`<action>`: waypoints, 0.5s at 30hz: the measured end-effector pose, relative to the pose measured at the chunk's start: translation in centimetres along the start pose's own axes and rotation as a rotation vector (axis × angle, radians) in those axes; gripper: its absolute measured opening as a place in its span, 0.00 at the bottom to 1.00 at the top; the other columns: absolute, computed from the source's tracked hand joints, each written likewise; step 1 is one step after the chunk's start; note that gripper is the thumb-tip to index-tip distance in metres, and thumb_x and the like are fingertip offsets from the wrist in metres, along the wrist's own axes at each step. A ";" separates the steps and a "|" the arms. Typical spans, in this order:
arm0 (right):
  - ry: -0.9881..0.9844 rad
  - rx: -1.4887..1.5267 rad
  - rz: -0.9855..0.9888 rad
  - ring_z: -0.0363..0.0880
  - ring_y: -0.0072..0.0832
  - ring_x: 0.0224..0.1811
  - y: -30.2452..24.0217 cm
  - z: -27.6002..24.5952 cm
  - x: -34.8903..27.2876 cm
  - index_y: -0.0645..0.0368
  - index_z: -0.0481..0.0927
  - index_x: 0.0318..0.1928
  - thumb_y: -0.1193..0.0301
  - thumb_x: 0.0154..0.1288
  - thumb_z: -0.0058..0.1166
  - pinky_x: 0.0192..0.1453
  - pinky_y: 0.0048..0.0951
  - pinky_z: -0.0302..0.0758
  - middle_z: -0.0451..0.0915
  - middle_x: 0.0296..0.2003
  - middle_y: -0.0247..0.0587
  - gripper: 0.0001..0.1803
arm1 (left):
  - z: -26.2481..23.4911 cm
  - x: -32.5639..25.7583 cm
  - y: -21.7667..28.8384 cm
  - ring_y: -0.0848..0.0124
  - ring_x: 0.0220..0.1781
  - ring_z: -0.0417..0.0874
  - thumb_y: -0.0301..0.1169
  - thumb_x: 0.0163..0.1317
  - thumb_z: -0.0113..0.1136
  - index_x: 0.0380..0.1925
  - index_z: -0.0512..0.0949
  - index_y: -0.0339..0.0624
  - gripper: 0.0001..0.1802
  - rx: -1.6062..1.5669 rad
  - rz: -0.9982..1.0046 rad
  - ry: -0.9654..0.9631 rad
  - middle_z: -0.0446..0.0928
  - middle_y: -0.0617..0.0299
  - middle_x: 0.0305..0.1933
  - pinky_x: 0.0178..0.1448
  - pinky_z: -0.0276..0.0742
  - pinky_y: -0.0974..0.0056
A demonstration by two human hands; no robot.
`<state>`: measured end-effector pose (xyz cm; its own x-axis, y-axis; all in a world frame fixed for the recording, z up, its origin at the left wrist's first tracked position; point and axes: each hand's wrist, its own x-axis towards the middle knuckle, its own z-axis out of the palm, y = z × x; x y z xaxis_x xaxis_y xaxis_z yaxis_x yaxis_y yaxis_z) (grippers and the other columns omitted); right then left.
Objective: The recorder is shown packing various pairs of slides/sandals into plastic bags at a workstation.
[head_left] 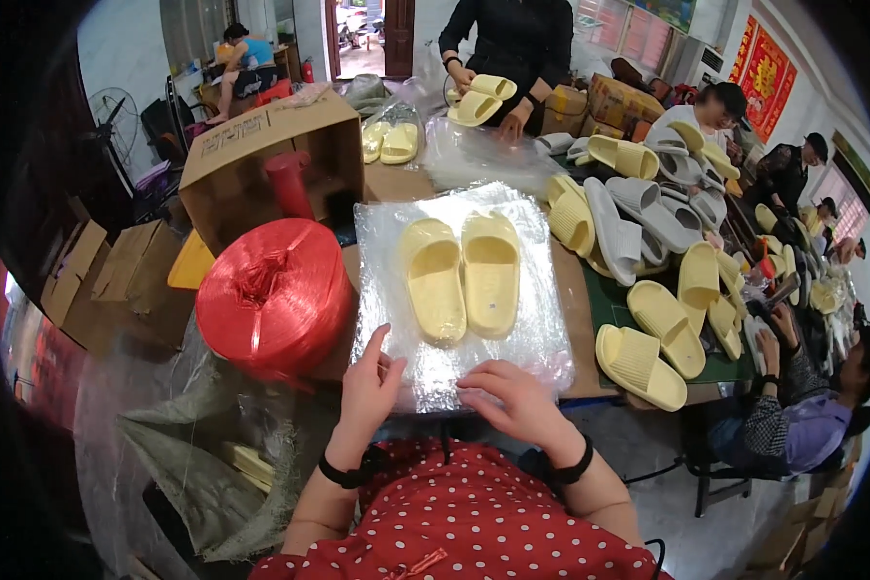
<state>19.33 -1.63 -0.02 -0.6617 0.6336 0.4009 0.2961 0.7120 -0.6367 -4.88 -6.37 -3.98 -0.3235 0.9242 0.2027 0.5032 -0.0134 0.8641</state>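
Observation:
Two pale yellow slippers, a left one [435, 290] and a right one [491, 275], lie side by side, soles down, toes away from me. Beneath them is a stack of clear plastic bags [541, 333] on the table in front of me. My left hand [365, 387] is by the stack's near left edge, fingers apart, holding nothing. Over the near right edge reaches my right hand [522, 404], its fingers stretched out and bent at the plastic, just short of the slipper heels. Whether its fingertips press on the top bag, I cannot tell.
Left of the stack sits a large roll of red plastic twine [275, 300], with an open cardboard box [271, 164] behind it. Yellow and grey slippers [657, 217] pile up at right. Across the table a person in black holds yellow slippers [483, 100]. Other people work along the right.

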 end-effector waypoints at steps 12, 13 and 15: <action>-0.079 -0.077 0.171 0.76 0.54 0.56 2.8 5.4 3.0 0.60 0.73 0.62 0.65 0.69 0.57 0.59 0.44 0.74 0.78 0.53 0.57 0.23 | -0.5 -0.4 -0.8 0.69 0.23 0.77 0.26 0.64 0.58 0.65 0.73 0.46 0.27 -0.091 0.068 -0.034 0.75 0.56 0.22 0.33 0.74 0.62; -0.083 -0.078 0.177 0.76 0.54 0.56 2.4 4.7 2.7 0.60 0.73 0.62 0.65 0.69 0.57 0.59 0.44 0.74 0.78 0.53 0.57 0.23 | -0.6 -0.4 -0.9 0.70 0.23 0.77 0.26 0.64 0.58 0.65 0.73 0.45 0.27 -0.100 0.056 -0.031 0.75 0.56 0.22 0.32 0.74 0.62; 0.047 0.001 -0.090 0.82 0.51 0.42 1.3 2.8 1.5 0.60 0.78 0.56 0.66 0.66 0.61 0.48 0.42 0.79 0.83 0.42 0.54 0.20 | -1.0 -0.2 -1.0 0.71 0.23 0.77 0.27 0.64 0.59 0.65 0.73 0.45 0.27 -0.069 0.053 -0.037 0.75 0.57 0.22 0.32 0.74 0.63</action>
<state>16.78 -0.62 -2.09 -0.6523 0.5805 0.4874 0.2360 0.7666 -0.5972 -6.13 -6.97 -4.40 -0.2671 0.9351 0.2330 0.4618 -0.0880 0.8826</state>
